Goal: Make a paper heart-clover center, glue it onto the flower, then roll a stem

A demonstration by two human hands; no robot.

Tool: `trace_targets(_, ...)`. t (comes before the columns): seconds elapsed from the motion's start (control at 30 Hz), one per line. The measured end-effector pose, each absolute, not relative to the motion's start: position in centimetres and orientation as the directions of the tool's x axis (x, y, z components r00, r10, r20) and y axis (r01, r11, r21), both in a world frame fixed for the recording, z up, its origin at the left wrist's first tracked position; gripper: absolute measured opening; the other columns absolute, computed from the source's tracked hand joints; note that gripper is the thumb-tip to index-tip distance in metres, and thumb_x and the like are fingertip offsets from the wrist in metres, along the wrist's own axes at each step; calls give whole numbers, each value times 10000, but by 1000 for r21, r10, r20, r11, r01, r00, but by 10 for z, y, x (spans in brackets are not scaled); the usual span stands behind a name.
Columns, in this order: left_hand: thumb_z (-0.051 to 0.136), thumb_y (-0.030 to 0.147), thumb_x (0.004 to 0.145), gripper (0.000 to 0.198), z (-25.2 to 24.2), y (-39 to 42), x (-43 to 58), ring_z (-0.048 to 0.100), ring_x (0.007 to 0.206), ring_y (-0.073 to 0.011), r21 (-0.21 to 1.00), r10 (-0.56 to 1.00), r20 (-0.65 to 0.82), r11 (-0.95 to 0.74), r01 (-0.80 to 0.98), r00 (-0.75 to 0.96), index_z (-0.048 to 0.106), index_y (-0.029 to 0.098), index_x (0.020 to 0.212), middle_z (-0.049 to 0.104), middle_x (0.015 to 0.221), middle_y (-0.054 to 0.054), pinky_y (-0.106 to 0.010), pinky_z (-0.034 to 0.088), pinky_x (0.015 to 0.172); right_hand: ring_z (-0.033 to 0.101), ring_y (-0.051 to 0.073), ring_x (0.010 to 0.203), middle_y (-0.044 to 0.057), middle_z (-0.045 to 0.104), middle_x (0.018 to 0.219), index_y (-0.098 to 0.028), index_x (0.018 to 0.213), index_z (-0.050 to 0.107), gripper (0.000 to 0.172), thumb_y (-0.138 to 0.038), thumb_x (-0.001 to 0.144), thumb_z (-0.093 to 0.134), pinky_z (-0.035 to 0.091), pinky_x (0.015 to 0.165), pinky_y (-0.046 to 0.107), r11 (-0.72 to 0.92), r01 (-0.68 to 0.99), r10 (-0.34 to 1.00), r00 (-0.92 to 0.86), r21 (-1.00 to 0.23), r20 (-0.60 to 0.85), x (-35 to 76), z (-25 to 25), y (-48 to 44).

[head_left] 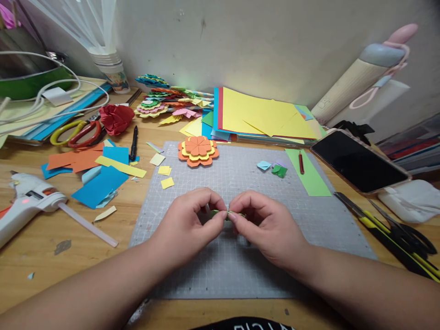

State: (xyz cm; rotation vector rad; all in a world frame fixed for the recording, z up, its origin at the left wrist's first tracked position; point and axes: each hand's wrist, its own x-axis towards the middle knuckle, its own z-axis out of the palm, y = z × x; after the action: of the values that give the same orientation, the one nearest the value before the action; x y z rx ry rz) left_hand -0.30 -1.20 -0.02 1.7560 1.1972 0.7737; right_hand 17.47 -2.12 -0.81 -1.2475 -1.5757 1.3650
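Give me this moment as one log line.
left hand: pinching green piece | right hand: pinching same piece | paper flower: on grey mat

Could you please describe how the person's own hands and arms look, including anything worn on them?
The left hand and right hand are bare: no gloves, rings or watch show. The left forearm and right forearm show no sleeves, bracelets or markings. Upper arms are out of view.
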Motion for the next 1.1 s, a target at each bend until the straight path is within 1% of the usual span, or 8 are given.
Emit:
trace_targets(0.17, 561, 170, 793, 72, 1, -13, -3, 530, 645, -123, 895, 924, 44, -205, 397, 379, 586, 185, 728, 608, 692, 18, -241, 412, 604, 556, 149, 678, 16, 613, 732, -190, 737, 596, 92, -206, 827, 611, 443, 617, 292, 126, 255, 949, -312, -959, 42, 177, -6, -22)
trace_targets(0.37, 570, 132, 784, 90, 6, -14, -1, 572, 704, -130, 907, 907, 66, -229, 354, 417, 592, 180, 711, 635, 717, 12, -252, 428, 670, 549, 138, 624, 3, 593, 667, -186, 683, 579, 141, -147, 818, 585, 424, 572, 281, 210, 233, 930, -348, -949, 120, 178, -3, -24)
trace_targets(0.43, 568, 162, 801, 80, 4, -14, -1, 568, 712, -136, 919, 913, 25, -181, 349, 408, 596, 179, 728, 630, 726, 7, -263, 429, 681, 547, 133, 619, 0, 585, 681, -187, 687, 565, 135, -147, 815, 585, 428, 570, 278, 172, 217, 936, -340, -961, 90, 177, -4, -23)
trace_targets(0.5, 580, 222, 816, 51, 0, -12, -1, 561, 720, -143, 944, 928, -35, -91, 317, 371, 604, 181, 796, 622, 757, 2, -275, 435, 684, 541, 122, 583, -15, 571, 673, -194, 725, 545, 110, -176, 825, 587, 432, 547, 267, 63, 159, 953, -303, -985, 12, 177, -7, -22)
trace_targets(0.57, 589, 270, 820, 95, -3, -10, -2, 545, 711, -142, 965, 941, -90, 1, 264, 327, 595, 181, 853, 601, 767, 6, -276, 435, 669, 525, 109, 527, -38, 553, 613, -199, 766, 529, 99, -219, 846, 584, 425, 516, 251, -53, 87, 962, -264, -995, -74, 176, -9, -20)
trace_targets(0.63, 586, 277, 819, 102, -5, -8, -2, 518, 678, -131, 973, 947, -123, 56, 225, 298, 583, 177, 840, 569, 733, 18, -263, 419, 637, 521, 106, 513, -51, 540, 571, -199, 785, 527, 104, -250, 855, 585, 420, 514, 242, -113, 54, 962, -243, -992, -123, 176, -9, -18)
trace_targets(0.8, 587, 255, 806, 96, -2, -9, -1, 487, 651, -116, 975, 945, -149, 92, 201, 290, 576, 168, 767, 539, 687, 30, -248, 387, 614, 537, 123, 671, -16, 574, 749, -194, 848, 574, 99, -261, 813, 637, 429, 604, 255, -90, 74, 963, -248, -993, -106, 176, -8, -16)
trace_targets(1.1, 602, 280, 827, 118, -1, -8, -4, 475, 684, -119, 989, 906, -151, 135, 68, 395, 572, 175, 783, 525, 718, 28, -254, 378, 651, 492, 129, 687, -10, 568, 745, -193, 805, 602, 86, -272, 835, 616, 412, 638, 265, -26, 157, 956, -284, -987, -71, 178, -10, -16)
